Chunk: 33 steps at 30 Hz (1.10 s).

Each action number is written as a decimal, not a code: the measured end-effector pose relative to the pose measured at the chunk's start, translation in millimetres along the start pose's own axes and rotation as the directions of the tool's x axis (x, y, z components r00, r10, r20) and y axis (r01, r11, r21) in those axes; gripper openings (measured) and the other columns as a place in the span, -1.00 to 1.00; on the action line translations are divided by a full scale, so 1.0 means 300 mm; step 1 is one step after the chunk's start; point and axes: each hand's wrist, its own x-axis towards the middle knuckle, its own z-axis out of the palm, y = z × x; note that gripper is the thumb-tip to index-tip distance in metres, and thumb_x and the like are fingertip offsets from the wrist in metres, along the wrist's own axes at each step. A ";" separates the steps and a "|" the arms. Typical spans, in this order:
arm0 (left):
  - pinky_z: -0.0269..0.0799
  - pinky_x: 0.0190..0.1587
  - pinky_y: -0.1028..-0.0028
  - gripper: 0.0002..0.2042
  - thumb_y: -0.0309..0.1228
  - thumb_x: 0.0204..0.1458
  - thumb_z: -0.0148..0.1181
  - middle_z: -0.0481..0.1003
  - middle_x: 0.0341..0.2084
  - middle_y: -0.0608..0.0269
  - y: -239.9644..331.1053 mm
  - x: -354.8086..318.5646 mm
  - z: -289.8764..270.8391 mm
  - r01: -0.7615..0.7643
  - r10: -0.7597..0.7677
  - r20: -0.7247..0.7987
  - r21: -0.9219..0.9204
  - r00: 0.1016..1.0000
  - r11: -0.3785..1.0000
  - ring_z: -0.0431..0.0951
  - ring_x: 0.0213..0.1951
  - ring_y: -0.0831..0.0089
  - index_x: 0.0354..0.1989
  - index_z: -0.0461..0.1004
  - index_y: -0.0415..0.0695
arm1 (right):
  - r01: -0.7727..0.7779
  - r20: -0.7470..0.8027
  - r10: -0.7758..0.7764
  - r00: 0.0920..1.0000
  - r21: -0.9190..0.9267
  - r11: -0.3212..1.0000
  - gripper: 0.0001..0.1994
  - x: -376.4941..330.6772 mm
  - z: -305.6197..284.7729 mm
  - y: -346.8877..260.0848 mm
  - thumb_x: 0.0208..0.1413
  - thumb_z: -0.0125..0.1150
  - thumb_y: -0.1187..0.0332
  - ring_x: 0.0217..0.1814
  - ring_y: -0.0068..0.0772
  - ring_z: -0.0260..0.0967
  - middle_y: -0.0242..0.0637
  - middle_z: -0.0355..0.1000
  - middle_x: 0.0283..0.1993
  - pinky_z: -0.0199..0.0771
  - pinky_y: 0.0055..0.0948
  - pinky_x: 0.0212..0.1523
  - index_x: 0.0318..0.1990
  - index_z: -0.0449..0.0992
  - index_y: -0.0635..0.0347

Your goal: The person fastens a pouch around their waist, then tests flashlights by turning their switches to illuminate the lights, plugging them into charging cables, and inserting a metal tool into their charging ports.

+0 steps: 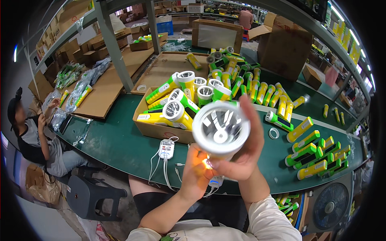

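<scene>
A flashlight [221, 128] with a wide white rim and a shiny reflector is held up, its lens facing me; the body behind is mostly hidden. My right hand [251, 148] wraps around its right side, with the thumb below the rim. My left hand [195, 174] is closed at its lower end, where a bright orange light glows between the fingers. Behind it stands an open cardboard box [161, 130] full of yellow and green flashlights. A white USB charging block [166, 149] with cables lies left of my hands, and a second white block [216, 182] is partly hidden below them.
Many loose flashlights [263, 92] lie across the green table [108, 134]; another group [317, 154] sits at the right. A white ring [274, 133] is near them. At the left a person [34, 136] sits beside a dark stool [94, 195]. A fan [329, 207] stands lower right.
</scene>
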 end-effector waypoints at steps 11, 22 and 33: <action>0.45 -0.16 -0.08 -0.31 0.07 -0.06 -0.15 0.19 0.10 -0.15 -0.087 -0.045 -0.071 -0.146 0.114 0.135 0.263 0.984 0.954 0.47 -0.22 -0.21 0.23 -0.07 -0.01 | -0.269 -0.676 0.500 0.541 0.424 0.865 -0.68 0.039 -0.008 -0.066 0.12 0.05 0.30 -0.26 -0.39 0.29 -0.18 0.29 -0.23 0.38 -0.44 -0.20 -0.02 0.20 0.17; 0.48 -0.26 0.04 -0.43 0.07 0.14 -0.28 0.25 0.02 -0.12 -0.038 -0.001 -0.027 -0.376 0.315 0.275 0.207 0.908 0.903 0.54 -0.34 -0.06 0.22 -0.08 -0.01 | -0.412 -0.577 0.498 0.647 0.285 0.865 -0.45 0.035 0.004 -0.017 -0.04 0.18 0.55 -0.22 -0.43 0.34 -0.21 0.28 -0.10 0.45 -0.42 -0.22 0.11 0.10 0.12; 0.40 -0.14 0.35 -0.54 -0.13 0.15 -0.06 0.27 -0.02 0.01 0.081 0.047 0.002 -0.471 0.544 0.066 0.594 0.837 0.652 0.40 -0.10 0.29 0.12 -0.01 -0.06 | -0.280 -0.146 0.250 0.957 -0.247 0.928 0.12 0.006 0.021 -0.024 -0.30 0.39 0.51 -0.06 -0.23 0.40 -0.13 0.16 0.13 0.46 -0.21 0.02 0.37 -0.35 0.09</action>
